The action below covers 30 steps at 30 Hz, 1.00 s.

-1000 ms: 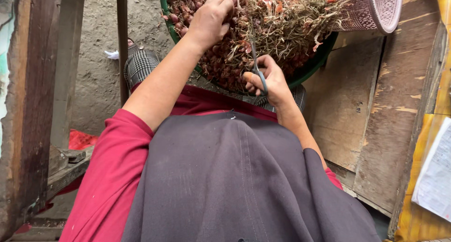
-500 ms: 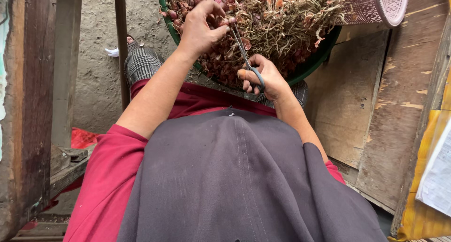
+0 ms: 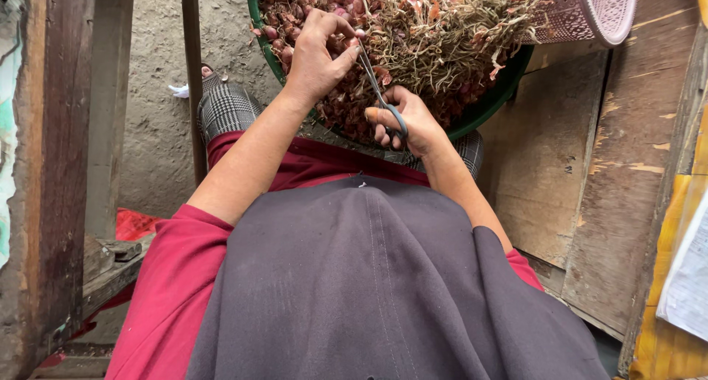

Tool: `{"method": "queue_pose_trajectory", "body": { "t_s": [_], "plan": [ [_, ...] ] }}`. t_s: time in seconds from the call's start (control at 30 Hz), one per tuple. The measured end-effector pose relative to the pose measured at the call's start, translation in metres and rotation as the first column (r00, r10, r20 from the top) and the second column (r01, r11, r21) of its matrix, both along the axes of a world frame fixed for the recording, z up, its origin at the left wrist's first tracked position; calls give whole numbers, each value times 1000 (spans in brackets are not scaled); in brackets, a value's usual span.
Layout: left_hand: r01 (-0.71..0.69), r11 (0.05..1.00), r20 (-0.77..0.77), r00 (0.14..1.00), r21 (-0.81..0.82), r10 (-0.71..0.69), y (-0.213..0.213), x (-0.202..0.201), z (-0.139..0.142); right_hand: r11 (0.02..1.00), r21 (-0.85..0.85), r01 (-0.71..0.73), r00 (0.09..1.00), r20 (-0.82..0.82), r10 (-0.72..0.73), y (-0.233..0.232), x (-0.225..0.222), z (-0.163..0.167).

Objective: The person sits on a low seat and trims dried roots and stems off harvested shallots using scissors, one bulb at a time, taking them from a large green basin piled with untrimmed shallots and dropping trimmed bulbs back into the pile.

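A green basin [image 3: 493, 107] rests on my lap, heaped with small red shallots [image 3: 295, 11] and dry stalks and roots [image 3: 442, 33]. My left hand [image 3: 318, 52] pinches one shallot [image 3: 359, 35] over the basin's near side. My right hand [image 3: 405, 122] grips a pair of grey scissors [image 3: 380, 92], blades pointing up toward the shallot held in my left fingers. The two hands are close together.
A pink perforated plastic basket [image 3: 590, 11] lies on its side at the basin's right rim. Wooden boards [image 3: 590, 203] lie to my right and wooden posts [image 3: 66, 166] stand at left. A bare dirt floor [image 3: 158, 92] shows beyond my knee.
My left hand has drawn back from deep in the pile toward me with a shallot. The scissors in my right hand have risen to meet it.
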<state>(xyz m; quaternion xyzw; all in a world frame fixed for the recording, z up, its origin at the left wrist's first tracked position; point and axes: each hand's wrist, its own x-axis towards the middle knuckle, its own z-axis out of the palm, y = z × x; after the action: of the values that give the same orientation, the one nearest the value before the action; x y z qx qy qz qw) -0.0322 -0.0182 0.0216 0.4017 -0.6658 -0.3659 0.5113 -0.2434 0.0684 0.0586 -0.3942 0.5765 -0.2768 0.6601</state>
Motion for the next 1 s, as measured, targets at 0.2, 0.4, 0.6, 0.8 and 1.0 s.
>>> {"method": "queue_pose_trajectory", "body": {
  "t_s": [0.2, 0.4, 0.6, 0.8, 1.0],
  "plan": [
    [-79, 992, 9, 997, -101, 81, 10, -6, 7, 999, -32, 36, 998, 42, -35, -6, 5, -2],
    [6, 985, -123, 992, 170, 15, 17, -13, 2, 996, 1, 91, 991, 97, -91, -16, 12, 5],
    [45, 977, -210, 978, 209, 0, 16, -12, -9, 994, -39, 105, 994, 29, -104, -16, 13, 4],
    [184, 964, -459, 885, 192, -78, 17, -11, -15, 994, -84, 77, 997, 32, -74, -15, 6, -3],
    [244, 903, -646, 762, 354, 47, 4, 7, -14, 998, -57, -6, 1000, -30, 4, -11, 1, 5]
  ]
}}
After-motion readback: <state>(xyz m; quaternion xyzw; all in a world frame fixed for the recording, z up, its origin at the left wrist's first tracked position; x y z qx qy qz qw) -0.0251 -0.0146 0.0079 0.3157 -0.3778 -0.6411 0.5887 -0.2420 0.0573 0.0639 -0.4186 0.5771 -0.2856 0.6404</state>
